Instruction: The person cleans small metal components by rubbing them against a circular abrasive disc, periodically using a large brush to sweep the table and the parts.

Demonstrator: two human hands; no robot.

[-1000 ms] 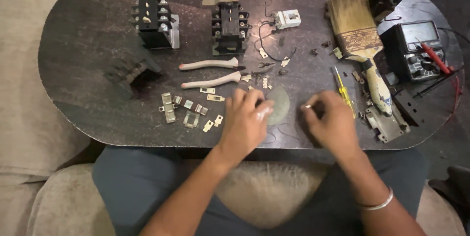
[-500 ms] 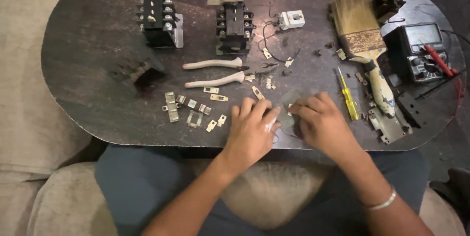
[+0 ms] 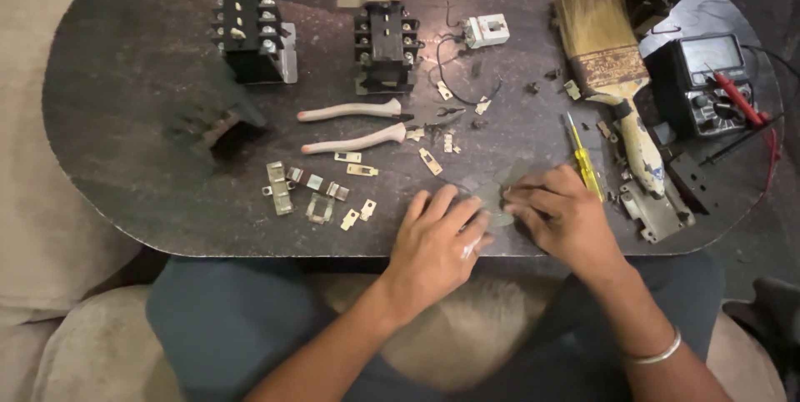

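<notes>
grey sheet scrap (image 3: 498, 194) pinched between left hand (image 3: 435, 239) and right hand (image 3: 565, 217) | contact strips (image 3: 321, 189) laid out | contactors (image 3: 385, 42) unassembled

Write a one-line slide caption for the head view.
Two hands, left and right, meet over a small grey sheet on a dark oval table strewn with contactor parts, pliers and a paintbrush.

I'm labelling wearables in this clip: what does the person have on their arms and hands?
Both forearms are bare, no sleeves or gloves. The left hand carries nothing visible. The right hand has a thin silver bangle around its wrist. No watch shows.
</notes>
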